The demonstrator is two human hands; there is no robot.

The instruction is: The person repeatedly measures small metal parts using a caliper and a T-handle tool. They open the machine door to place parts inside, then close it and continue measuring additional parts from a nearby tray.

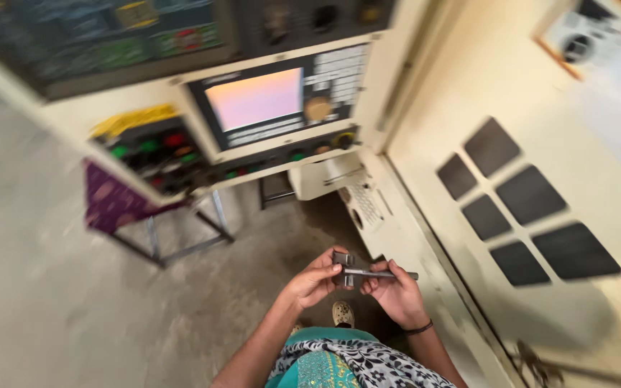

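**Small metal part and rod held in both hands before a machine control panel**

A small grey metal block (342,260) is pinched between the thumb and fingers of the left hand (314,280), which is closed around it at about waist height. A thin grey metal rod (382,274) is gripped by the right hand (397,293), the fingers being curled shut over its middle. The rod is held roughly level, its left end meeting the block and its right end sticking out past the right hand's knuckles. Whether the rod is pushed into the block or only laid against it cannot be told, since the picture is blurred. A dark band (420,329) is worn on the right wrist.

Below the hands, a light-coloured shoe (343,313) is seen on the grey concrete floor (52,302), and a teal garment with a black-and-white patterned cloth (346,363) fills the lower edge of the view.

Ahead of the hands, a cream machine control panel (282,108) is mounted, with a lit pinkish screen (254,98), rows of keys and green and red buttons (154,147). A metal-framed stool with a purple cloth (120,205) stands to the left beneath it. To the right, a cream machine door with dark rectangular panes (526,201) is seen.
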